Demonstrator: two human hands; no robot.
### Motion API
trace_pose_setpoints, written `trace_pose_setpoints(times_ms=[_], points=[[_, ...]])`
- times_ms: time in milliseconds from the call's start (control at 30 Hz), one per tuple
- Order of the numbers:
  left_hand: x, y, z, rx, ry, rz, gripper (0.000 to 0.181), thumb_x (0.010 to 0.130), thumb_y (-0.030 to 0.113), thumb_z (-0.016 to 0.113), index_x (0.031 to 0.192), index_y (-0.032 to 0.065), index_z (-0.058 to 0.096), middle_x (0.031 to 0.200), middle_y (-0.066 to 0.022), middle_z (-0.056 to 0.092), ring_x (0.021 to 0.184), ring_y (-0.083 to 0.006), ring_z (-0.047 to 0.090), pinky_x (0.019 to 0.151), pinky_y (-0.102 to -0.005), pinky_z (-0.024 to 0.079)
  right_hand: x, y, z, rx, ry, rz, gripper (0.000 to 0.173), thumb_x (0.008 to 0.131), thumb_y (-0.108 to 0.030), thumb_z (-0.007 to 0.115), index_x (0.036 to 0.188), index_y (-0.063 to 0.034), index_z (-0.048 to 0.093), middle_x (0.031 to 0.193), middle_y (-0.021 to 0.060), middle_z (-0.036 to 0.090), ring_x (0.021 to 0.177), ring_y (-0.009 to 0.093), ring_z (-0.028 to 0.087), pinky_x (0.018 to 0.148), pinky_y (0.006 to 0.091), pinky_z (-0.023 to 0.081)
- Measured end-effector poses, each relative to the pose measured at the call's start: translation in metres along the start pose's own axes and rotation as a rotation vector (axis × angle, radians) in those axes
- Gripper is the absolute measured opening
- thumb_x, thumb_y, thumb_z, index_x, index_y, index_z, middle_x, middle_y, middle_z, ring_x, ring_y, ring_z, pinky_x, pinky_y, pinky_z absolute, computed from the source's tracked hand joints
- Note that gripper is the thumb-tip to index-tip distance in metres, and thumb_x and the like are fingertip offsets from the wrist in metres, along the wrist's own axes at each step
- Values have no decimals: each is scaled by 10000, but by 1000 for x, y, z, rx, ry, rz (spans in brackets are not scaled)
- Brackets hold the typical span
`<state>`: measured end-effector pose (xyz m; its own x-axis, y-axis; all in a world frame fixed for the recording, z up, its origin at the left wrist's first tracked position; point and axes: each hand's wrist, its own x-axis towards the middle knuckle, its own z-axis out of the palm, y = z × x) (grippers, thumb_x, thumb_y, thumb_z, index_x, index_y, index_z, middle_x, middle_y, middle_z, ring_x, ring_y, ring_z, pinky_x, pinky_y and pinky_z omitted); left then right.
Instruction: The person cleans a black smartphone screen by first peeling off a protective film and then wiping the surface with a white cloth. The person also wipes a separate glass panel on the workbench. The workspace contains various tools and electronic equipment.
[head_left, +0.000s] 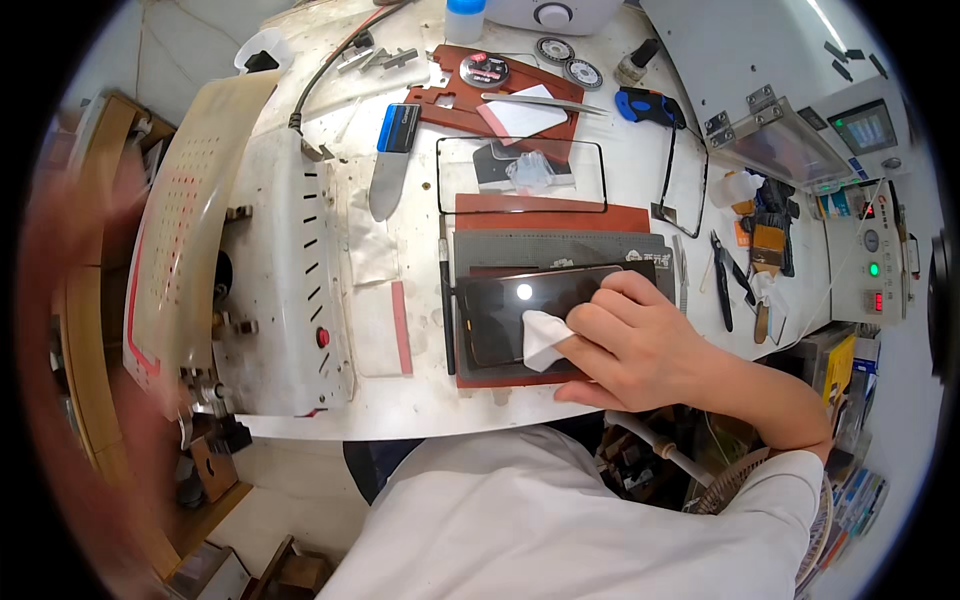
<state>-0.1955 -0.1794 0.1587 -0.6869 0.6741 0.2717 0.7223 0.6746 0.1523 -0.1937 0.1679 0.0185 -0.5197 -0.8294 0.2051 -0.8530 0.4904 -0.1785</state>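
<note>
My right hand (637, 337) pinches a folded white wipe (544, 341) and presses it on the dark glass of a smartphone (495, 315). The phone lies face up, its screen catching a round light reflection. Under it is a grey work mat (525, 246) over a reddish-brown pad (555, 217). At the far left, close to the camera and badly blurred, my left hand (112, 195) is raised; its fingers cannot be made out. A thin black pen-like tool (447, 315) lies along the mat's left edge.
Left of the mat stands a white machine (277, 300) with a raised perforated lid (195, 195). Beyond the mat are a black phone frame (521, 139), a scraper blade (390, 180) and tweezers (544, 102). Pliers (721, 281) and a brush (768, 251) lie to the right.
</note>
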Motion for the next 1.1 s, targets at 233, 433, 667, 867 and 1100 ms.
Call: trace_pose_setpoints(times_ms=[233,433,667,867,1100], points=[[-81,71,143,-472,229,-185,614,764,-17,728,1322,-30,472,1021,-161,673,882,-294,657,801,-378,507,15,5,15,-53,88,-47,639,837,-636,536,914,-10,636,838,60,449,747,228,451,809,370,383],[-44,93,215,-728,480,-434,835,761,-21,761,1450,-31,290,1149,-187,628,899,-260,617,736,-338,488,32,12,19,-45,83,-72,697,818,-707,476,881,-28,622,848,60,453,747,232,443,824,373,365],[-36,86,227,-675,404,-448,949,755,30,792,1482,-23,183,1210,-199,599,890,-246,601,681,-322,462,29,17,15,-44,4,-127,769,810,-735,453,1028,-34,683,871,47,469,758,214,447,802,362,362],[-37,84,229,-633,395,-430,953,765,40,787,1481,-34,162,1208,-207,598,874,-247,603,671,-316,455,39,14,21,-35,18,-59,762,796,-753,442,909,-32,660,878,55,476,776,221,456,825,379,357],[-34,84,228,-605,431,-420,943,734,47,813,1454,-65,215,1156,-216,626,828,-257,620,633,-318,485,41,15,18,-60,-4,-53,774,783,-761,451,920,-29,662,888,52,492,786,221,468,849,386,359]])
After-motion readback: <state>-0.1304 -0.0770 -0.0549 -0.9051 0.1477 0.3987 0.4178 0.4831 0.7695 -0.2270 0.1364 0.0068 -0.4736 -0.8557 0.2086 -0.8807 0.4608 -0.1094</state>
